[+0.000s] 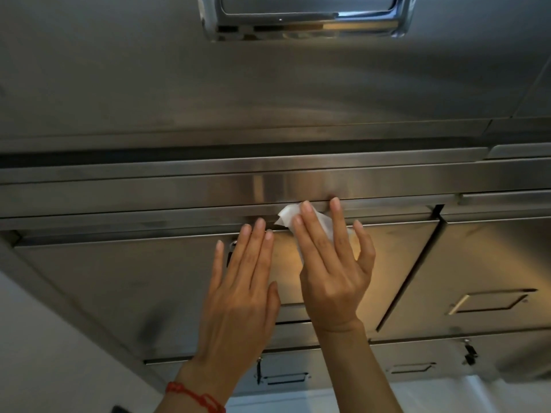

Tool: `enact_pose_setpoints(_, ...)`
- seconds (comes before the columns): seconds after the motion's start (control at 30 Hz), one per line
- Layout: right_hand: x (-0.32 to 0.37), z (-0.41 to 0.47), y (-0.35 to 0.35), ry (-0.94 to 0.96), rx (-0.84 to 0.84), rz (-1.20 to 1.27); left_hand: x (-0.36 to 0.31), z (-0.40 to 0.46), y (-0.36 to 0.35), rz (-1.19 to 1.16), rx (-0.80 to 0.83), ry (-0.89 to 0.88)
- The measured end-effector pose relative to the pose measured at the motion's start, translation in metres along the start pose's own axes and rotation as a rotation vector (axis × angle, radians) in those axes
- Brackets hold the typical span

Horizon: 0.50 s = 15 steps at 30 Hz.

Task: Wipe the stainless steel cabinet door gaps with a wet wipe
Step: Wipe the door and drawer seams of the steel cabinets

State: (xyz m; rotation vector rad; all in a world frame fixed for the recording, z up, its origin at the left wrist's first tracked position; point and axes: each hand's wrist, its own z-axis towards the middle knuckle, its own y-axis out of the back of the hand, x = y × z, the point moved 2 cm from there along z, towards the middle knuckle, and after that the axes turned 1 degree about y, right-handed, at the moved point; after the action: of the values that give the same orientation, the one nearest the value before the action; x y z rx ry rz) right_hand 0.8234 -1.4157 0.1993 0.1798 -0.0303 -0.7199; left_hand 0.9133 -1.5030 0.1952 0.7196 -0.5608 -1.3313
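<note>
Nearest us, our left hand (241, 296) lies flat on the steel cabinet door (134, 281), fingers straight, holding nothing, fingertips at the door's top edge. Just beside it our right hand (334, 263) presses the wet wipe (290, 216) under extended fingers into the horizontal gap (179, 217) above the door. We judge the wipe soft, light and limp: it needs fingertip pressure on top, not a pinch. Farther up, a chrome recessed handle (307, 16).
</note>
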Motion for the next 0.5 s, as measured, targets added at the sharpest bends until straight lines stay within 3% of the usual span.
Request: enact_pose_setpoints(0.5, -0.003, 0.001, 0.005, -0.069, -0.027, -0.018, -0.008, 0.003, -0.006, 0.066, -0.012, 0.023)
